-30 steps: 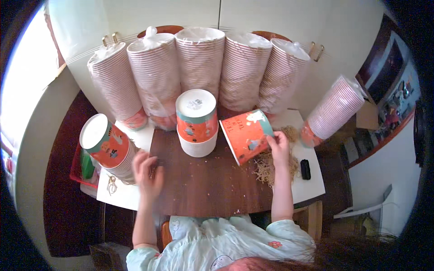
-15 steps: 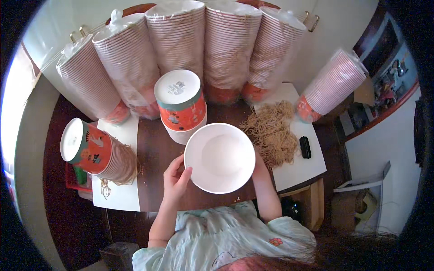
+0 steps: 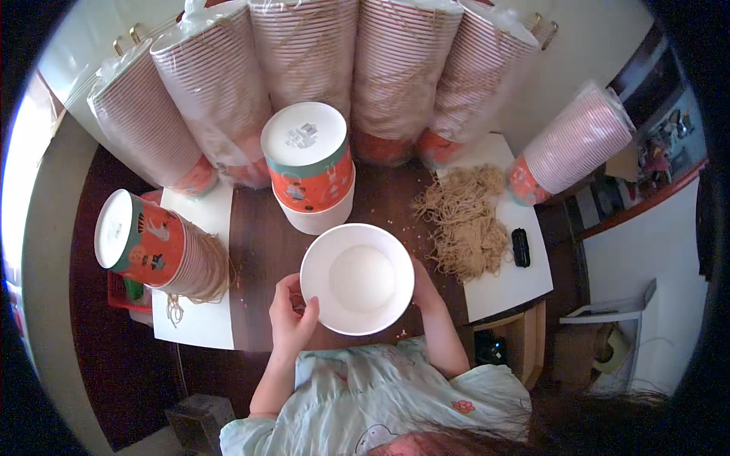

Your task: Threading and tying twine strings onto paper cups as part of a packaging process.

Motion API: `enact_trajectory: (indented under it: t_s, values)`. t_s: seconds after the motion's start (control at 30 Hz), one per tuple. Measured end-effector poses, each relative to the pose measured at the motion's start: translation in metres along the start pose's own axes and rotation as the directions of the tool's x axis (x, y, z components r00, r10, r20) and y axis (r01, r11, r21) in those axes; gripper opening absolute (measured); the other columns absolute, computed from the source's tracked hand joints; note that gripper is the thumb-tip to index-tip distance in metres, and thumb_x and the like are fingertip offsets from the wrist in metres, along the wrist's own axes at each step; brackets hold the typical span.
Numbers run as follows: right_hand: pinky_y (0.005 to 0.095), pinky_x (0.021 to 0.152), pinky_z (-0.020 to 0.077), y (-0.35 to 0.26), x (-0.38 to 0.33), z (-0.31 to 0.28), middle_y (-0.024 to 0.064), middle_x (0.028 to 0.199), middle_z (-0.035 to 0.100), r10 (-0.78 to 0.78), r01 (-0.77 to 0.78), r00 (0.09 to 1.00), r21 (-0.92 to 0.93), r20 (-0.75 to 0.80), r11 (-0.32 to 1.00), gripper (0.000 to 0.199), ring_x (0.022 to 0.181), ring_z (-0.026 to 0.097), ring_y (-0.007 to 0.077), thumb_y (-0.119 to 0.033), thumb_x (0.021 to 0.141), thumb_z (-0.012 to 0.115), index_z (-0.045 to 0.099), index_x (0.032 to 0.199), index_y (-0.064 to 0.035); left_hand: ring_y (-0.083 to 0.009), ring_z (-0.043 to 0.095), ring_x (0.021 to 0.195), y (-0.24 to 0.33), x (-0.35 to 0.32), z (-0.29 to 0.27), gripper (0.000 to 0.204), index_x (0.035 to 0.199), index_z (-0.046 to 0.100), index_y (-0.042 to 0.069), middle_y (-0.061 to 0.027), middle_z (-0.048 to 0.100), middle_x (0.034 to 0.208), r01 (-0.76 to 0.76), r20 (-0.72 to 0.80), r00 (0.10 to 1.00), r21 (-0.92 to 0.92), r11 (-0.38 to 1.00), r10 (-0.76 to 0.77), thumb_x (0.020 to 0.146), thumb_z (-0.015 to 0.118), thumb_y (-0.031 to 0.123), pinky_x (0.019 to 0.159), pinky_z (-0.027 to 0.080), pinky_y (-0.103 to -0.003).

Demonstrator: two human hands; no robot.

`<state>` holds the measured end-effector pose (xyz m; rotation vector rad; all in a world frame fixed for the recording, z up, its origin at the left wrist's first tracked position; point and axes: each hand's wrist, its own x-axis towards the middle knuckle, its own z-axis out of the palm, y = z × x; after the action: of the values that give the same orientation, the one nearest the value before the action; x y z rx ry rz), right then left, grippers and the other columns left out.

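Note:
Between my hands is a white paper bucket (image 3: 362,280), its round mouth turned up toward me so that its bare inside shows. My left hand (image 3: 295,313) grips its left side, thumb near the rim and fingers curled behind. On the other side my right hand (image 3: 423,285) holds the wall, its fingers mostly hidden behind the bucket. Just beyond stands an upside-down orange and green paper bucket (image 3: 310,182) over a white one. At the left, a tilted stack of nested buckets (image 3: 163,247) has loose tan strands hanging around it.
Tall plastic-wrapped bucket stacks (image 3: 304,61) line the back of the brown table (image 3: 258,258). Another wrapped stack (image 3: 570,148) leans at the right. A heap of tan rubber bands (image 3: 468,224) lies right of centre, beside a small black object (image 3: 520,248) on a white board (image 3: 525,285).
The held bucket has shifted slightly left and down in the picture, and its mouth faces me more squarely. Both hands keep their hold. The surrounding view has shifted a little.

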<state>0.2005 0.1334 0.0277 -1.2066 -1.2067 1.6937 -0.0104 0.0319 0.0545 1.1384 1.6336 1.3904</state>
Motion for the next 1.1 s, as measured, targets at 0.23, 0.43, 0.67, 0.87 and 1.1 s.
enact_trajectory:
  t_s: [0.23,0.43,0.67,0.87,1.1]
  values:
    - [0.0317,0.092,0.0362,0.038,0.002,-0.018,0.0118,0.113,0.054,-0.088,0.077,0.986,-0.08,-0.143,0.994,0.035,0.105,0.05,0.02,-0.022,0.09,0.038,0.052,0.112,0.0012,-0.0098,0.056,0.072,0.01,-0.003,0.008,0.038,0.11,0.043,-0.002,-0.0078,0.056,0.087,-0.043,0.003,0.999,0.08,0.996,0.043,0.074,0.058,0.001,0.059,0.047,-0.021]
    - [0.0299,0.092,0.0362,0.033,-0.008,-0.018,0.0089,0.117,0.051,0.069,-0.074,0.997,0.222,0.034,0.972,0.036,0.107,0.047,0.0176,-0.019,0.087,0.046,0.048,0.117,0.0009,-0.0127,0.056,0.068,-0.001,-0.007,0.004,0.039,0.109,0.044,-0.002,-0.0115,0.056,0.087,0.095,0.062,0.993,0.103,0.99,-0.102,0.074,0.06,0.004,0.056,0.047,-0.024]
    - [0.0285,0.093,0.0337,0.025,-0.011,-0.007,0.0087,0.119,0.048,-0.071,0.09,0.991,-0.158,0.117,0.983,0.045,0.109,0.045,0.0161,-0.013,0.084,0.049,0.038,0.125,0.0017,-0.0321,0.052,0.087,0.028,0.012,0.006,0.036,0.106,0.049,0.001,-0.0176,0.051,0.096,-0.343,0.102,0.933,0.546,0.764,0.346,0.072,0.058,0.003,0.076,0.044,-0.039]
    - [0.0277,0.091,0.0358,0.036,-0.011,0.0,0.0079,0.112,0.052,-0.048,0.048,0.999,0.059,-0.008,0.997,0.038,0.104,0.047,0.0153,-0.02,0.087,0.047,0.044,0.12,-0.001,-0.031,0.055,0.093,0.032,0.027,0.046,0.042,0.116,0.046,0.002,-0.0191,0.053,0.102,-0.443,0.598,0.788,0.383,0.81,0.148,0.075,0.05,0.007,0.076,0.047,-0.04]
    - [0.0274,0.094,0.0333,0.048,-0.011,0.0,0.0082,0.116,0.051,-0.056,0.056,0.998,0.206,-0.003,0.977,0.036,0.108,0.045,0.0155,-0.02,0.089,0.044,0.045,0.119,0.0,-0.0307,0.057,0.088,0.017,0.035,0.063,0.054,0.124,0.038,0.004,-0.0163,0.053,0.103,-0.572,0.741,0.671,0.497,0.653,0.024,0.072,0.05,0.008,0.073,0.048,-0.04]
